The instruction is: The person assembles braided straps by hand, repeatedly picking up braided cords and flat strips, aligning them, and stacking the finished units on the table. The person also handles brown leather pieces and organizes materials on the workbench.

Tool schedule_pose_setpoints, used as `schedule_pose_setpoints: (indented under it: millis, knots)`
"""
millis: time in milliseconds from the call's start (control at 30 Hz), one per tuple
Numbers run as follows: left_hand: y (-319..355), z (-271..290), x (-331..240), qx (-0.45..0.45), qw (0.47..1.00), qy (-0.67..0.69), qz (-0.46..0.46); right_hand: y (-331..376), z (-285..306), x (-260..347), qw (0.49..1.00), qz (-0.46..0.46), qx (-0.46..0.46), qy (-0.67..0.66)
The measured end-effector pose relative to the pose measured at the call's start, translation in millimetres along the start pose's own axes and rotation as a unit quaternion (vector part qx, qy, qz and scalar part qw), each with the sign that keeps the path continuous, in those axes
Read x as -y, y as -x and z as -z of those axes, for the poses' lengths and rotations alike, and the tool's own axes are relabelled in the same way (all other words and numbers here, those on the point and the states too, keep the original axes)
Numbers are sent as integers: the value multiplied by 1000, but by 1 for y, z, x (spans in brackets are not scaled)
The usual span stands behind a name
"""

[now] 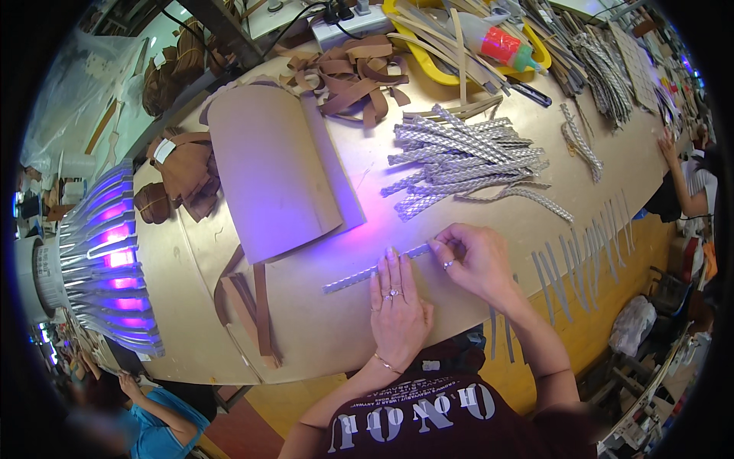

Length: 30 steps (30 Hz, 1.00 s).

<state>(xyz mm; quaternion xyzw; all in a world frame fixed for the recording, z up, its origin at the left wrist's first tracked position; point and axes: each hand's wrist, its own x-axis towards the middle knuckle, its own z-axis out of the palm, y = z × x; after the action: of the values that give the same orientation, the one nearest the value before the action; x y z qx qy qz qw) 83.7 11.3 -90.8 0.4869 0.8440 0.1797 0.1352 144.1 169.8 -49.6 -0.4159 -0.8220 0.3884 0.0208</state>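
A thin silvery braided strip [348, 279] lies slantwise on the table in front of me. Flat across its middle rests my left hand [400, 306], fingers stretched out and pressing it down. My right hand [474, 258] pinches the strip's right end between thumb and fingertips. Just beyond my hands is a loose pile of silvery braided strips [466, 157]. Thin grey strips [550, 279] hang in a row over the near table edge to my right.
A curled brown sheet [271, 168] and brown strap coils [359, 80] lie beyond. A yellow tray [428, 65] holds strips and a bottle [501, 44]. The finned lamp [107, 256] glows purple at left. Other people work at lower left and far right.
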Motion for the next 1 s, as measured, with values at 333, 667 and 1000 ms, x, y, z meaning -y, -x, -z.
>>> schedule_pose_setpoints:
  millis: [333, 667, 1000]
  knots:
    - [-1, 2, -4, 21, 997, -74, -4, 4, -6, -4, 998, 44, -30, 15]
    - [-5, 5, -8, 24, 991, -130, -16, 6, -13, -9, 997, 66, -42, 27]
    - [-8, 4, -16, 17, 989, -146, -13, 7, 0, -13, 996, -14, -33, -80]
